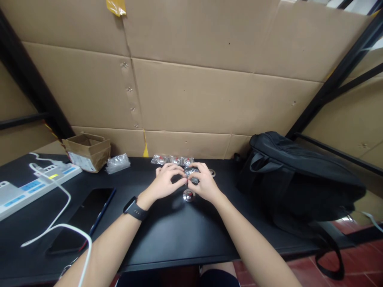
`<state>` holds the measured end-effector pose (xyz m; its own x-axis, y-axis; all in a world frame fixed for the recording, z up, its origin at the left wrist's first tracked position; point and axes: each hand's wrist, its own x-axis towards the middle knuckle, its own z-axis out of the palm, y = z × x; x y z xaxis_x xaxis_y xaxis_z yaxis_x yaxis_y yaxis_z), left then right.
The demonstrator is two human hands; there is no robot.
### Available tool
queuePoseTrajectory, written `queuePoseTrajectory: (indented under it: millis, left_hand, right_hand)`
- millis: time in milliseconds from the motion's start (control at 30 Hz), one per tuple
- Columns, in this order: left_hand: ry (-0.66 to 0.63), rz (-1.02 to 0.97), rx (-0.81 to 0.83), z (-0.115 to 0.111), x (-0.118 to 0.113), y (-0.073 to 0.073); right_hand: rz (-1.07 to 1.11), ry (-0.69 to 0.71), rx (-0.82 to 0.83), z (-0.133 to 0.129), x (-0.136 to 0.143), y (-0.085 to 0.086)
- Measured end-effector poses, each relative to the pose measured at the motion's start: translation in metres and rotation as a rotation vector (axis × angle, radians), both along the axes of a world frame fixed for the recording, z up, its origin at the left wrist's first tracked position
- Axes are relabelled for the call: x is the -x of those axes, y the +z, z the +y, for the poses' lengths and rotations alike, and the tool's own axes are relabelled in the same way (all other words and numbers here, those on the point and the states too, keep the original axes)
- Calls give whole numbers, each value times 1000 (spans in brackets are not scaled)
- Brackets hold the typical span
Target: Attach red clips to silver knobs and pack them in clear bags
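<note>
Our forearms [254,235] cross the tabletop [185,239]; left hand [169,179] and right hand [205,181], half-curled, meet near a plastic packet [192,171], grip unclear to us, beyond a shiny metal disc [188,195].

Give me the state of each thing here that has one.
Cardboard box: open at the top
Phone: lying flat, screen dark
Smartwatch: screen dark
Power strip: adapter plugged in
Far discs: wrapped in clear plastic
Near disc: looks unwrapped
Black bag: closure unclear
Left hand: fingers curled, grip unclear
Right hand: fingers curled, grip unclear
</note>
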<state>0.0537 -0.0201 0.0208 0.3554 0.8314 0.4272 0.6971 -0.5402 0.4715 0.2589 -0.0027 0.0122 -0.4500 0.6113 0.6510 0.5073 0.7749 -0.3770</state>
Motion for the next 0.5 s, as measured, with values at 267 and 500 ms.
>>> queuePoseTrajectory:
  millis: [267, 500]
  left_hand:
    - [-83, 119, 68, 0, -3, -5]
    - [-10, 99, -26, 6, 0, -10]
  right_hand:
    - [-44, -14, -31, 1, -4, 5]
    - [-89, 35, 50, -2, -8, 9]
